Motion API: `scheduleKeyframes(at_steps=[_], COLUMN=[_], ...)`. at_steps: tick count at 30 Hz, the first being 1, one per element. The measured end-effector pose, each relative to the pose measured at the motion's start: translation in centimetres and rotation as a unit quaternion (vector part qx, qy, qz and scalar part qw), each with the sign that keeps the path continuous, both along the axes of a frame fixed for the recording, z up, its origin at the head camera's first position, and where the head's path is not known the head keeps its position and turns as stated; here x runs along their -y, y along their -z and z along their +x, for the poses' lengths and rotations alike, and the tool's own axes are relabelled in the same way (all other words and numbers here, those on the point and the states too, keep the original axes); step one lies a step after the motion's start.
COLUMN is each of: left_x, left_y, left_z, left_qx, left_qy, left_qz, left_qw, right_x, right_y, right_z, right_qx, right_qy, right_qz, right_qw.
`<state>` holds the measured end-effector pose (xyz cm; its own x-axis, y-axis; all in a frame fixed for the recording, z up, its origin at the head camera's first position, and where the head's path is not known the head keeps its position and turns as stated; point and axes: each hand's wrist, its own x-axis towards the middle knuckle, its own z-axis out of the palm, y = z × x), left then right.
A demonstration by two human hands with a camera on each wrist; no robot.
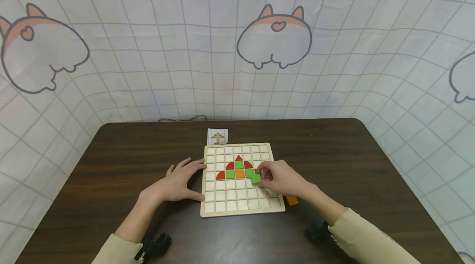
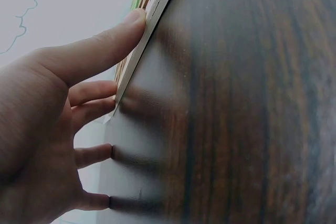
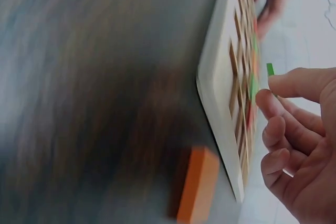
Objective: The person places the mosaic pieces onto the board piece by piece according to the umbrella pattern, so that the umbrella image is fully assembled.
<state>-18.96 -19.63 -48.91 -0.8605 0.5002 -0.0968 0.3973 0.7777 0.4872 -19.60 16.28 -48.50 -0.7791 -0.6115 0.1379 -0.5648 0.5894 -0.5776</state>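
Observation:
A pale wooden grid board (image 1: 221, 206) lies on the dark table, with red, green and orange pieces set in its upper cells. My right hand (image 1: 281, 176) pinches a green square tile (image 1: 256, 178) over the right part of the pattern. In the right wrist view, that green tile (image 3: 270, 69) shows edge-on between thumb and finger, apart from the board. My left hand (image 1: 173, 183) touches the board's left edge with thumb and fingers spread. The left wrist view shows the thumb (image 2: 113, 45) against the board's rim and other fingertips on the table.
A small printed pattern card (image 1: 217, 136) lies behind the board's upper left. An orange block (image 1: 291, 200) sits on the table beside the board's lower right corner. A gridded cloth (image 1: 193, 49) hangs behind the table (image 1: 122, 152).

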Motion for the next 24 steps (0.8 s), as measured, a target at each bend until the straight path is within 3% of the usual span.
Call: scheduleKeyframes(at_steps=[6,24], left_x=[-0.1,-0.1], left_y=[-0.2,-0.5], left_z=[0.1,0.2], left_qx=[-0.004,-0.004], left_qy=[-0.001,0.002], left_qz=[0.004,0.013], left_qw=[1.0000,0.9999], right_x=[1.7,4.2], right_y=[0.4,0.5], right_z=[0.2,0.2], right_qx=[-0.011,-0.041], right_qy=[-0.016,-0.011], right_qz=[-0.001,0.032], right_qw=[0.9998,0.9986])
